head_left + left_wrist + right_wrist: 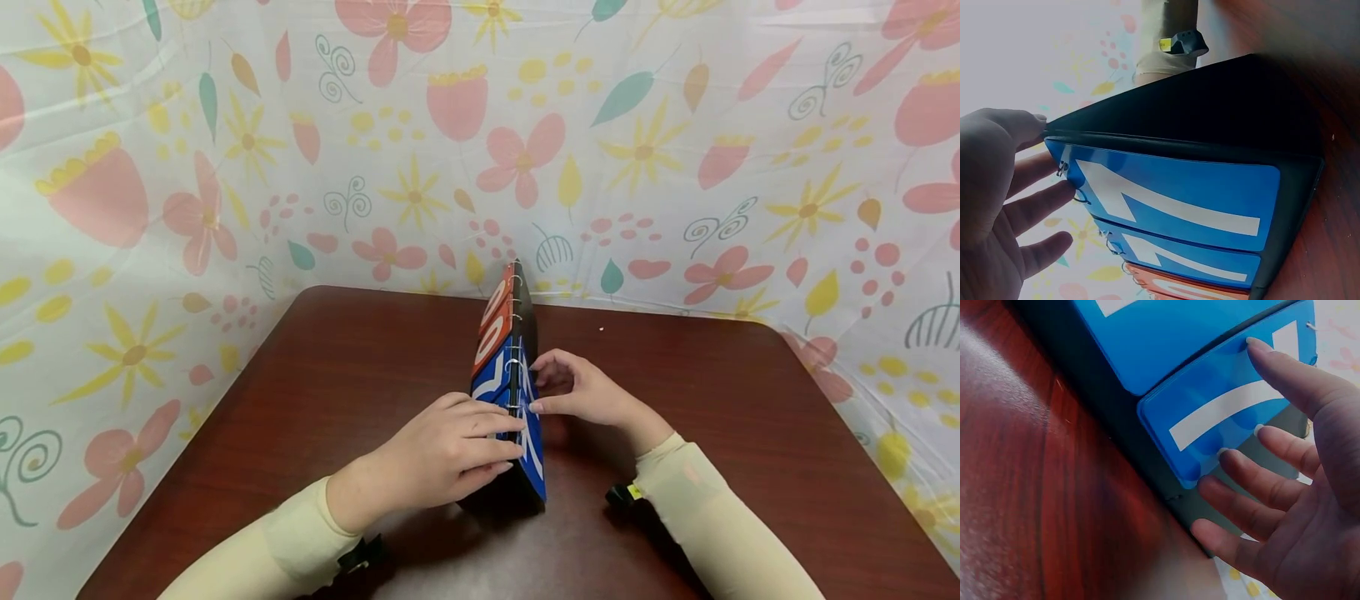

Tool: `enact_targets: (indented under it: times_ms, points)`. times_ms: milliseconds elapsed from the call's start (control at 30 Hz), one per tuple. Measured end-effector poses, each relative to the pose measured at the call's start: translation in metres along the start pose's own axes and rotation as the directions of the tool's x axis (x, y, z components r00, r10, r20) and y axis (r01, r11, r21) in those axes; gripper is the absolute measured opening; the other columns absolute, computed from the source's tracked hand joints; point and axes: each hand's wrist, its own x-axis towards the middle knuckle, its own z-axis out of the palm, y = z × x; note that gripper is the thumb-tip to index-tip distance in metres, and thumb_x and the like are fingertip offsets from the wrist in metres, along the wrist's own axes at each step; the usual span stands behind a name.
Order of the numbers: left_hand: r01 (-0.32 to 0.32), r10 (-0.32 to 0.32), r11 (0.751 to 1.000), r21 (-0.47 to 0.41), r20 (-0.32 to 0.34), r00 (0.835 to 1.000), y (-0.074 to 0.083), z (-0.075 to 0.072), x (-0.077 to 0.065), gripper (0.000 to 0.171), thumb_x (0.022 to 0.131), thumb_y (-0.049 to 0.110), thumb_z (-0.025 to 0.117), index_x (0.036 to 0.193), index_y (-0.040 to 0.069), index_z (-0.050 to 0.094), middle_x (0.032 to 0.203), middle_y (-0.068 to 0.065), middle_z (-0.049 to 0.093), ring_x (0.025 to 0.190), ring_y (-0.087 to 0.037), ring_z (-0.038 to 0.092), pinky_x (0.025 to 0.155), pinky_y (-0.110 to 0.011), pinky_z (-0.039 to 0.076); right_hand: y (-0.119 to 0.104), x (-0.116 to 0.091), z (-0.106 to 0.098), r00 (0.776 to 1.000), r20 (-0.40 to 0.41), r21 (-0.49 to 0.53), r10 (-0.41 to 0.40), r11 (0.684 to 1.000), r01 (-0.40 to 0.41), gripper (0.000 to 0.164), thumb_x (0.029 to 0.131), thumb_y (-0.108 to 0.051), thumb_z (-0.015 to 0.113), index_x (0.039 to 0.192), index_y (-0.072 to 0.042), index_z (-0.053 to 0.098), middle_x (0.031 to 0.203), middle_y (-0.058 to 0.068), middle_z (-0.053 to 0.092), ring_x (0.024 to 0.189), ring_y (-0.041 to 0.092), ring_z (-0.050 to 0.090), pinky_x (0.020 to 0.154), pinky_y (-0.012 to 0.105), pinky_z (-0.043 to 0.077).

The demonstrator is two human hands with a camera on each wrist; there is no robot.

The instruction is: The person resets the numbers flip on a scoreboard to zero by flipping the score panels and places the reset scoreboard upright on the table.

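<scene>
A tabletop flip scoreboard (528,450) stands on the table, its black frame folded like a tent. Ring-bound blue number cards (1172,194) hang on the near part, and red cards (495,304) on the far part. My left hand (457,446) rests over the ringed top edge at the near end, fingers extended; its thumb meets the upper corner in the left wrist view. On the right side, my right hand (585,392) reaches to the smaller blue card (1229,406). Its thumb tip touches that card's face, and the other fingers are spread by its edge.
The dark red-brown table (360,367) surrounds the scoreboard. Flower-printed white cloth (450,167) hangs behind and at both sides. Small black devices are strapped at both wrists, the right one (621,497) close over the tabletop.
</scene>
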Motion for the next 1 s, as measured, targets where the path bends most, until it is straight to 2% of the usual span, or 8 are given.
enact_targets:
  times_ms: [167, 267, 400, 533, 667, 800, 1000]
  points:
    - [0.007, -0.007, 1.0, -0.03, -0.001, 1.0, 0.0, 0.0, 0.0, 0.023, 0.096, 0.032, 0.073, 0.117, 0.025, 0.078, 0.129, 0.004, 0.074, 0.122, -0.014, 0.067, 0.096, -0.034, 0.054, 0.004, 0.0, 0.002, 1.0, -0.011, 0.0, 0.001, 1.0, -0.001, 0.06, 0.086, -0.025, 0.084, 0.136, -0.011, 0.053, 0.123, 0.015, 0.068, 0.113, 0.031, 0.069, 0.1, 0.054, 0.056]
    - [0.012, -0.012, 0.999, -0.045, -0.002, 1.0, 0.0, 0.0, -0.001, 0.023, 0.096, 0.032, 0.072, 0.117, 0.025, 0.078, 0.13, 0.004, 0.073, 0.123, -0.014, 0.067, 0.097, -0.034, 0.054, 0.006, 0.001, 0.002, 1.0, -0.012, -0.002, 0.008, 1.0, -0.008, 0.06, 0.086, -0.025, 0.083, 0.135, -0.011, 0.053, 0.121, 0.015, 0.068, 0.11, 0.031, 0.069, 0.1, 0.054, 0.056]
    - [0.019, -0.019, 0.998, -0.057, -0.001, 1.0, 0.0, 0.0, -0.001, 0.023, 0.096, 0.031, 0.072, 0.118, 0.025, 0.078, 0.13, 0.004, 0.073, 0.124, -0.014, 0.066, 0.097, -0.035, 0.054, 0.01, 0.002, 0.002, 1.0, -0.026, -0.003, 0.005, 1.0, -0.005, 0.047, 0.086, -0.022, 0.084, 0.125, -0.012, 0.059, 0.11, 0.013, 0.068, 0.101, 0.027, 0.067, 0.094, 0.047, 0.058]
    - [0.033, -0.032, 0.997, -0.073, 0.013, 0.999, 0.0, 0.0, -0.001, 0.024, 0.097, 0.032, 0.071, 0.119, 0.024, 0.078, 0.13, 0.004, 0.073, 0.125, -0.013, 0.066, 0.098, -0.034, 0.054, 0.019, 0.003, -0.001, 0.997, -0.074, 0.007, 0.017, 1.0, -0.017, 0.028, 0.088, -0.019, 0.082, 0.106, -0.008, 0.063, 0.092, 0.012, 0.063, 0.085, 0.024, 0.061, 0.076, 0.032, 0.054]
    - [0.047, -0.044, 0.995, -0.091, 0.028, 0.999, 0.001, -0.001, -0.001, 0.026, 0.098, 0.033, 0.07, 0.121, 0.024, 0.077, 0.131, 0.004, 0.073, 0.125, -0.012, 0.065, 0.098, -0.034, 0.054, 0.024, 0.002, -0.005, 0.992, -0.115, 0.039, 0.044, 0.998, -0.04, 0.019, 0.092, -0.018, 0.078, 0.091, -0.005, 0.064, 0.079, 0.013, 0.061, 0.073, 0.022, 0.06, 0.063, 0.028, 0.049]
    - [0.05, -0.047, 0.993, -0.102, 0.035, 0.998, 0.001, -0.001, -0.001, 0.027, 0.098, 0.034, 0.07, 0.122, 0.024, 0.077, 0.13, 0.003, 0.073, 0.125, -0.012, 0.066, 0.099, -0.034, 0.055, 0.025, 0.001, -0.01, 0.994, -0.104, 0.04, 0.027, 0.999, -0.023, 0.017, 0.095, -0.018, 0.074, 0.085, -0.005, 0.068, 0.073, 0.014, 0.063, 0.069, 0.022, 0.06, 0.06, 0.028, 0.049]
    - [0.063, -0.058, 0.991, -0.114, 0.049, 0.997, 0.003, -0.002, -0.001, 0.027, 0.099, 0.034, 0.069, 0.123, 0.024, 0.077, 0.131, 0.003, 0.073, 0.125, -0.012, 0.065, 0.099, -0.034, 0.054, 0.024, 0.0, -0.013, 0.998, -0.067, 0.011, -0.001, 1.0, 0.002, 0.015, 0.098, -0.019, 0.071, 0.086, -0.008, 0.073, 0.077, 0.012, 0.069, 0.07, 0.021, 0.063, 0.062, 0.029, 0.052]
